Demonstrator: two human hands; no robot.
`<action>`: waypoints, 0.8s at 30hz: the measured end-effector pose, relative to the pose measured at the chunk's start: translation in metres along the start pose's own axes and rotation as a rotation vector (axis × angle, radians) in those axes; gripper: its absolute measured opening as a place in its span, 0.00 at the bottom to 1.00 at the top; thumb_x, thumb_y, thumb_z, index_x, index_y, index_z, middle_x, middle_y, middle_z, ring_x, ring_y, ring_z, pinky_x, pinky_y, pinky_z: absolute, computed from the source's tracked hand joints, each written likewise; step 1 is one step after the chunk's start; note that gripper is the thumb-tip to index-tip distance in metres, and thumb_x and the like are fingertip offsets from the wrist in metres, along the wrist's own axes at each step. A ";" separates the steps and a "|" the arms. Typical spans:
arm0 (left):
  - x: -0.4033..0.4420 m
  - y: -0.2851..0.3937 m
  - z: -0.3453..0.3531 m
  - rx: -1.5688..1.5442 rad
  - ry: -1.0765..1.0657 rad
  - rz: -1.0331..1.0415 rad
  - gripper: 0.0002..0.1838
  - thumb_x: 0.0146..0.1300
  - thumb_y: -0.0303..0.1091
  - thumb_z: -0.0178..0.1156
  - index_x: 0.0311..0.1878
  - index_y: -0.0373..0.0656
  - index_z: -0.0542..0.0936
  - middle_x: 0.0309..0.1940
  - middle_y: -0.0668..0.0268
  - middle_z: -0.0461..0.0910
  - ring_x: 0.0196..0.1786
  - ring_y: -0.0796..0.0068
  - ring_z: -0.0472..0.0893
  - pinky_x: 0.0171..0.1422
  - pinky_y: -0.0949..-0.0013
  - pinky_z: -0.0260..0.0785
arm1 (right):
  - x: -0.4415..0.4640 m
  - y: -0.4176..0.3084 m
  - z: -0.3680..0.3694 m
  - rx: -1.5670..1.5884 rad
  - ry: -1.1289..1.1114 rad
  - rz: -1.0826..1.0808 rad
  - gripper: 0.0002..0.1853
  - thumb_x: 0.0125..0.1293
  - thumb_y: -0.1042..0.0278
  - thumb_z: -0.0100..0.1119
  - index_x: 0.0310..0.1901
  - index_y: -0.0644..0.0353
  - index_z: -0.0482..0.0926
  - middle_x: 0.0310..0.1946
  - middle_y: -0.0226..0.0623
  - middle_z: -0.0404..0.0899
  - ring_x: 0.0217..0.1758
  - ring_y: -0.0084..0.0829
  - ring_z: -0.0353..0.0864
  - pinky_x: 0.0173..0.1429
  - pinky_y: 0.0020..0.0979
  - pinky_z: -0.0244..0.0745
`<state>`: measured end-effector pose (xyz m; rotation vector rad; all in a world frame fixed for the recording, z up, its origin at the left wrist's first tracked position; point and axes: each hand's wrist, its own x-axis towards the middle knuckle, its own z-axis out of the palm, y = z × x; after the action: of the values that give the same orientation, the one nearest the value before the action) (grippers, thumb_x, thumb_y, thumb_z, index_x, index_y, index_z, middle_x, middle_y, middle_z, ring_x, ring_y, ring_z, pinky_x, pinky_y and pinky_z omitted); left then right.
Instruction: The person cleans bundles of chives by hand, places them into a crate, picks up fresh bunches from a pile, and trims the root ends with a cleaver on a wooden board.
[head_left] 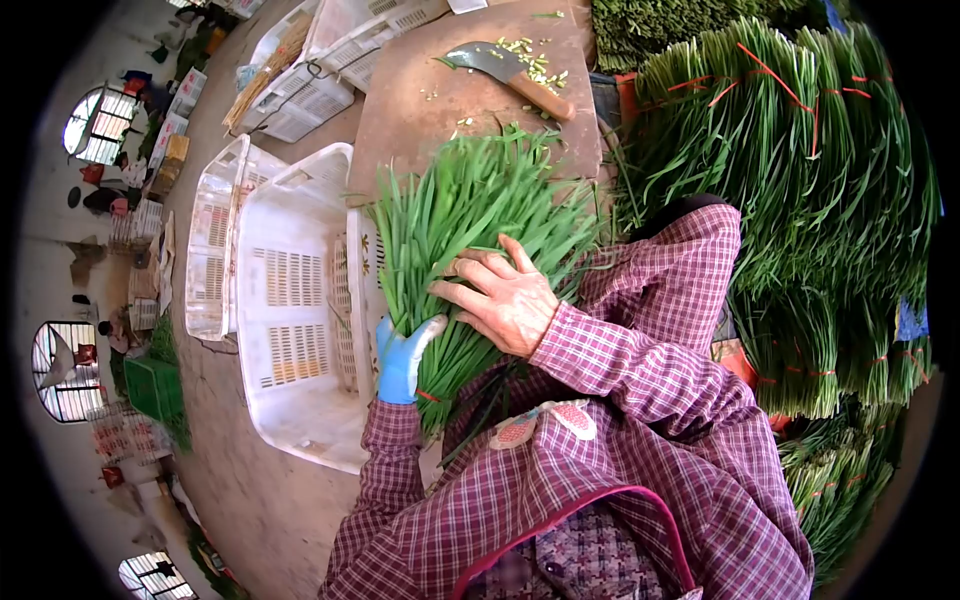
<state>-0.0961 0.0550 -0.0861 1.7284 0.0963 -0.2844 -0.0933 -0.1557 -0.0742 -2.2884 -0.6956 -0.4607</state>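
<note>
Centrally, one loose bundle of long green leaves (465,225) lay over the lap, stem ends toward the body, leaf tips reaching across the near edge of the brown surface (400,120). One red band (428,395) showed by its stems. Left forearm rose nearly straight from below; right forearm crossed from the right, elbow bent, wrist low over the leaves.

Hands apart, both on the bundle. Left hand (402,355), in a blue glove with a pale thumb, was clamped round the stems at the left side, thumb on top. Right hand (503,303), bare, lay palm down, fingers spread, pressed lightly on the leaves.

Beyond: one curved knife (512,80), wooden handle, with chopped bits (535,62) too many to count. Left: two white crates (288,340) side by side. Right: stacked green bunches (800,170) with red ties, not countable.
</note>
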 end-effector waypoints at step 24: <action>-0.037 -0.014 -0.011 0.201 0.195 0.142 0.18 0.69 0.35 0.52 0.50 0.27 0.78 0.48 0.54 0.81 0.52 0.67 0.81 0.61 0.67 0.73 | 0.047 0.015 -0.078 0.058 0.253 -0.032 0.09 0.59 0.71 0.59 0.41 0.51 0.77 0.34 0.33 0.74 0.40 0.37 0.75 0.49 0.36 0.69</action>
<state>-0.1337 0.0720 -0.0890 1.9493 0.0891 -0.0208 -0.0569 -0.2028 -0.0039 -2.1194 -0.6107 -0.7216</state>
